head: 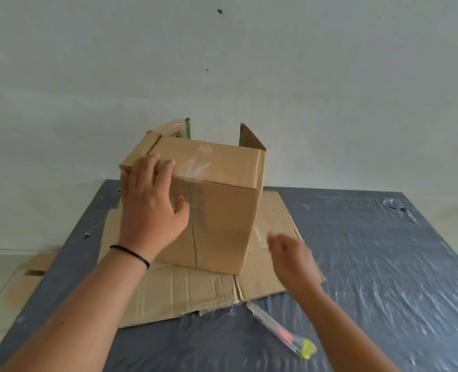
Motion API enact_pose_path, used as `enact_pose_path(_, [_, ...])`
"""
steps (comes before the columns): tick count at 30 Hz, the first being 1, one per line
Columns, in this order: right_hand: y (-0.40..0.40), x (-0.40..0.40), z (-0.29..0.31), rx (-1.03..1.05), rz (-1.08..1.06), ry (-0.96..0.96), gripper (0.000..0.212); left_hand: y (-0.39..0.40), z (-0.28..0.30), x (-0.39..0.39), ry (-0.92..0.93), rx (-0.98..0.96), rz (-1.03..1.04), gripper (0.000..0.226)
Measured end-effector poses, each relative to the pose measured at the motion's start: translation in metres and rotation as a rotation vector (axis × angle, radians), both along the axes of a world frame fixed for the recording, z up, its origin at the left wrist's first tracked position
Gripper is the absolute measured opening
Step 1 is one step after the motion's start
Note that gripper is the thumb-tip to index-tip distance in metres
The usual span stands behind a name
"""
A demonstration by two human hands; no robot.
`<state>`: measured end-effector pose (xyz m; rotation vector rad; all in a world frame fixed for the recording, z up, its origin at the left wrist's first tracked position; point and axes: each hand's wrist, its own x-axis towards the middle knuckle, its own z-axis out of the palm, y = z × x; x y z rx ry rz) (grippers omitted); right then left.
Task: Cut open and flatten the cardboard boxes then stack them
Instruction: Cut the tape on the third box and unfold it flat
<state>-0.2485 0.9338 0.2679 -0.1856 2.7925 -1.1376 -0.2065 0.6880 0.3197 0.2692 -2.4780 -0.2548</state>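
A brown cardboard box (217, 210) stands on a flattened sheet of cardboard (193, 291) in the middle of the table, its far flaps sticking up and clear tape across its near top edge. My left hand (150, 208) rests on the box's near left corner, fingers spread over the top and thumb against the front face. My right hand (292, 256) hovers blurred beside the box's lower right, fingers loosely bent, holding nothing. A clear utility knife (281, 328) with a yellow end lies on the table near the front.
The table (370, 264) is dark grey and covered in crinkled clear plastic film. Another flat piece of cardboard (26, 277) lies on the floor at the left. A pale wall stands right behind the table.
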Motion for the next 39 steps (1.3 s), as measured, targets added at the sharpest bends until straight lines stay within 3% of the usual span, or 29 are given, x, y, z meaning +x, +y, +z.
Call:
enact_pose_path(3, [0.02,0.012,-0.07,0.462,0.277,-0.249,0.024,0.005,-0.009,-0.004,0.035,0.012,0.028,0.063])
enact_pose_path(8, [0.035,0.033,-0.124,0.621,0.312,-0.396,0.029,0.007,-0.01,-0.008,0.044,0.022,0.039,0.067])
enact_pose_path(13, [0.034,0.036,-0.135,0.741,0.354,-0.281,0.032,0.008,-0.01,-0.009,0.032,0.006,0.049,0.066])
enact_pose_path(18, [0.038,0.029,-0.11,0.784,0.43,-0.324,0.028,0.005,-0.009,-0.008,0.052,0.011,0.032,0.062])
enact_pose_path(21, [0.043,0.017,-0.057,0.663,0.542,-0.338,0.016,-0.001,-0.007,-0.005,0.109,0.032,0.05,0.056])
enact_pose_path(23, [0.044,0.013,-0.006,0.545,0.607,-0.323,0.026,-0.009,-0.005,-0.005,0.154,0.078,0.014,0.052])
enact_pose_path(26, [0.039,0.02,0.072,0.376,0.675,-0.213,0.033,-0.023,-0.003,-0.005,0.218,0.119,-0.065,0.043])
enact_pose_path(30, [0.017,0.022,0.139,0.241,0.651,0.091,0.019,-0.025,-0.002,-0.003,0.259,0.102,-0.078,0.033])
enact_pose_path(35, [-0.03,-0.001,0.168,0.281,0.541,0.468,0.024,-0.031,0.0,0.001,0.291,0.141,-0.135,0.023])
enact_pose_path(39, [-0.068,-0.022,0.17,0.42,0.573,0.66,0.033,-0.034,-0.001,0.001,0.344,0.156,-0.155,0.014])
